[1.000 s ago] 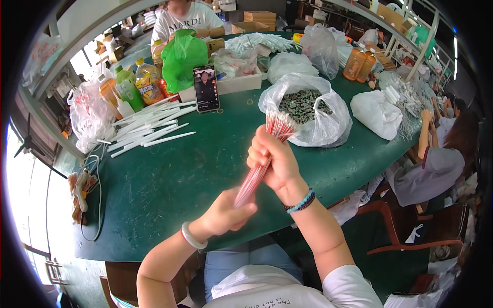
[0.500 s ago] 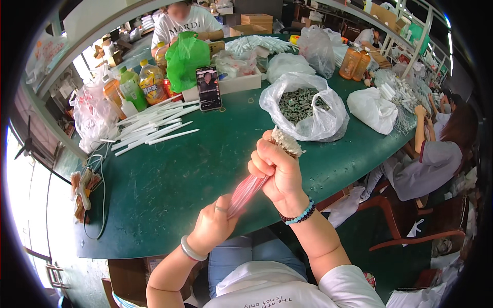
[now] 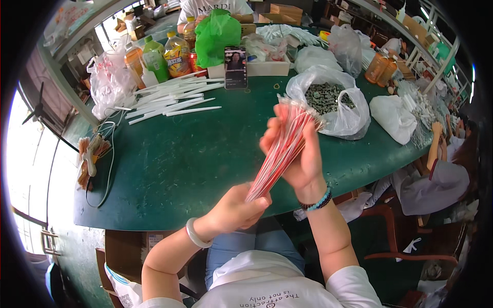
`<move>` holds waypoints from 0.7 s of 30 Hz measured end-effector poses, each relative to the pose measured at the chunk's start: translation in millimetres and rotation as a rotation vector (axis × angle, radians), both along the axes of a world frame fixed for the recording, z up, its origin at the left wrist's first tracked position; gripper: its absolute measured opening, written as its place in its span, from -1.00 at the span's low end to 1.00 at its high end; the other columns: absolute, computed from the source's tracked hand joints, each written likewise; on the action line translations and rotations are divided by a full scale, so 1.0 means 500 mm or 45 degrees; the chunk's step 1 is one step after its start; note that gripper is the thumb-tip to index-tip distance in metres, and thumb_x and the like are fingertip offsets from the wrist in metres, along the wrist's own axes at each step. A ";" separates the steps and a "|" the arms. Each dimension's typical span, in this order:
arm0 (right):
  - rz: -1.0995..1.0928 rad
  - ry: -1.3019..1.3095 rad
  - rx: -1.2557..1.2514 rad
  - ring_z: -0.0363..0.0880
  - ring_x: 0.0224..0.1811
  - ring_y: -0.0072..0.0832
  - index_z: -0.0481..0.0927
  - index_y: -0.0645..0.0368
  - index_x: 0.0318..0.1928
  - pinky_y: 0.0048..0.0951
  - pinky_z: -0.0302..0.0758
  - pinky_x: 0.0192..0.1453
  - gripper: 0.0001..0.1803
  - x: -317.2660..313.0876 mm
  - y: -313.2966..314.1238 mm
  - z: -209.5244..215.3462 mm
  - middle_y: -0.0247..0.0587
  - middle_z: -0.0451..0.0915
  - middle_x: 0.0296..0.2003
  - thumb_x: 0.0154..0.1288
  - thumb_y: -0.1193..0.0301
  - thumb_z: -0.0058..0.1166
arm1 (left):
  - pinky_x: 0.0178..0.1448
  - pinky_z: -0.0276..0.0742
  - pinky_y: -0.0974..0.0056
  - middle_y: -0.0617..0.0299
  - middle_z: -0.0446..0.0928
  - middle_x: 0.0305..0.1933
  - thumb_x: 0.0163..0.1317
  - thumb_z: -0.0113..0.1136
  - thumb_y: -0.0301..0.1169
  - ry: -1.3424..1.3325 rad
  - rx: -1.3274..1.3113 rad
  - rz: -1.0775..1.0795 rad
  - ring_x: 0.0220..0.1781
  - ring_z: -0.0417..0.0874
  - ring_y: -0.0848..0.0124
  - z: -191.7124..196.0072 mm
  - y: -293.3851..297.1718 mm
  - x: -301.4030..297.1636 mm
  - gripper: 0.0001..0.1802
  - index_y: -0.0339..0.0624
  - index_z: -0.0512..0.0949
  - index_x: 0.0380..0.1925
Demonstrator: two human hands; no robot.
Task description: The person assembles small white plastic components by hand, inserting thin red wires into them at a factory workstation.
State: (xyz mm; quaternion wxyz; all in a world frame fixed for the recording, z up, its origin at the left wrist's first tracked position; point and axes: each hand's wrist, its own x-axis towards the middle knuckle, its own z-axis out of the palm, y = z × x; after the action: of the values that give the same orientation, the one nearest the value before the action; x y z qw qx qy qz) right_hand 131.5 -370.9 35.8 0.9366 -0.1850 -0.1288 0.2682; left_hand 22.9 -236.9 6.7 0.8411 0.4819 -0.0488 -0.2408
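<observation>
A bundle of thin red and white wires (image 3: 279,154) with small whitish connectors at its upper end slants over the table's front edge. Around the lower end of the bundle, my left hand (image 3: 235,209) is closed. Higher up, my right hand (image 3: 306,172) is opened loosely behind the wires, thumb on one side and fingers on the other, blurred by motion. The wires lie across its palm and fan out a little near the connectors. Just beyond them stands a clear plastic bag (image 3: 354,123) full of small dark green pieces (image 3: 328,98).
White tubes (image 3: 177,102) lie on the green table (image 3: 169,169) at the left, near bottles (image 3: 177,54). A phone (image 3: 235,69) stands upright behind. To the right sits a white bag (image 3: 393,118). Tied wires (image 3: 88,159) lie at the left edge. Other people sit across and at the right.
My right hand has loosened from a fist around the connector end to an opened, cupped hold, and the wires have spread. The view has shifted, so the table sits higher and further right.
</observation>
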 end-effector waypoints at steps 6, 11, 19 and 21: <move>0.313 -0.112 -0.190 0.16 -0.62 -0.72 0.38 0.00 -0.29 -0.57 0.27 -0.44 -0.68 -0.009 -0.009 -0.052 -0.55 0.19 -0.65 0.44 0.04 -0.08 | -0.51 0.36 0.44 0.17 0.49 -0.50 0.29 0.13 0.07 -0.257 0.421 -0.042 -0.57 0.48 0.49 -0.020 0.001 0.020 -0.39 -0.40 0.44 -0.18; 0.194 -0.150 -0.246 -0.02 -0.74 -0.75 0.34 -0.02 -0.38 -0.64 0.06 -0.66 -0.65 -0.019 0.001 -0.026 -0.59 0.08 -0.71 0.47 0.05 -0.14 | 0.12 0.49 0.21 -0.14 0.59 -0.06 0.19 -0.22 0.43 -0.271 0.146 -0.232 0.02 0.62 0.21 -0.022 0.038 0.054 0.03 -0.50 0.46 0.04; -0.032 -0.409 -0.516 0.07 -0.71 -0.70 0.28 -0.03 -0.42 -0.54 0.17 -0.57 -0.67 -0.012 -0.002 -0.002 -0.55 0.10 -0.69 0.47 0.12 -0.09 | -0.48 0.49 0.29 0.14 0.59 -0.56 0.23 0.28 -0.21 -0.423 0.874 0.163 -0.62 0.57 0.37 0.003 -0.009 0.059 -0.61 -0.39 0.52 -0.46; -0.122 -0.390 -0.536 0.06 -0.71 -0.71 0.29 -0.03 -0.41 -0.56 0.15 -0.58 -0.67 -0.028 0.005 0.007 -0.55 0.10 -0.69 0.47 0.12 -0.09 | -0.54 0.38 0.20 0.13 0.44 -0.70 0.22 0.30 -0.15 -0.987 1.448 0.448 -0.68 0.47 0.37 -0.005 -0.007 0.059 -0.53 -0.42 0.47 -0.55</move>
State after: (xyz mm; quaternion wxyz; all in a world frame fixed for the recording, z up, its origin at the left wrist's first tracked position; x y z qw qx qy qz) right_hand 117.5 -368.3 39.2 0.8587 -0.4202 -0.2015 0.2133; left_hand 52.2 -240.2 4.2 0.4078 0.8979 -0.1328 0.0995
